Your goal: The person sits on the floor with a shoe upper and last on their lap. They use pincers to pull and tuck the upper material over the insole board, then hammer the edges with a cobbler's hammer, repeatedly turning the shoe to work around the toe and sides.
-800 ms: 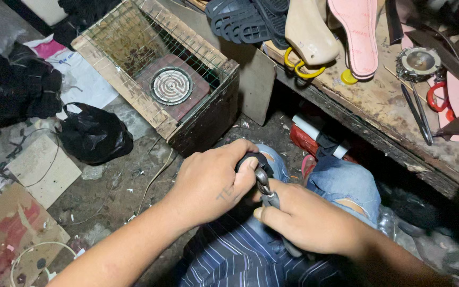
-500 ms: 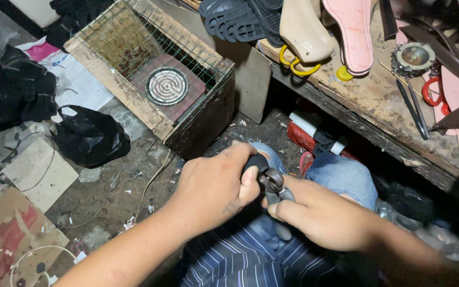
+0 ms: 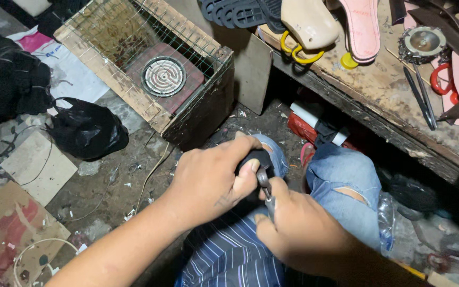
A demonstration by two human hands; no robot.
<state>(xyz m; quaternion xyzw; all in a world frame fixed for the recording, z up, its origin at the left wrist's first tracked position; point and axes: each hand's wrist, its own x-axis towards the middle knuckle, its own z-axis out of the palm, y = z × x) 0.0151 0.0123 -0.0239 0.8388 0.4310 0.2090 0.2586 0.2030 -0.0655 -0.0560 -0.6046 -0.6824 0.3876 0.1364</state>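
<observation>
shirt (image 3: pixel 229 255): navy, thin white stripes
jeans (image 3: pixel 341 180): faded blue
bag (image 3: pixel 86 127): glossy black
insole (image 3: pixel 362 26): pink
shoe last (image 3: pixel 306 21): beige
held piece (image 3: pixel 258 158): black
scissors (image 3: pixel 439 82): red handles

left hand (image 3: pixel 208 178) wrapped over small black object (image 3: pixel 257 158) above knees, right hand (image 3: pixel 288 228) grips metal pliers (image 3: pixel 265 186) biting at it, object possibly a shoe part; wire-topped wooden box (image 3: pixel 150 79) with round coil behind, workbench (image 3: pixel 378 90) upper right
</observation>
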